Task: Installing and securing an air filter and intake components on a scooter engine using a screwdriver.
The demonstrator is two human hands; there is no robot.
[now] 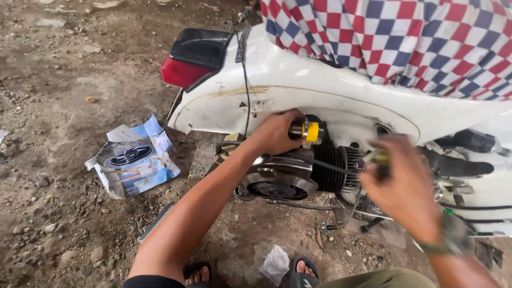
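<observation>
My left hand (274,133) has its grip closed on a yellow-banded tool (306,130) above the engine (298,173); my blurred right hand (405,189) grips a green-handled tool (380,158).

Glossy white painted scooter body (298,80) catching light at upper centre, finned engine (298,173) showing dull bare metal mid-frame, checkered cloth (416,37) draping softly at upper right, crumpled glossy paper packet (133,160) lying at left, rough gritty dirt ground (53,80) spreading across the left.
</observation>
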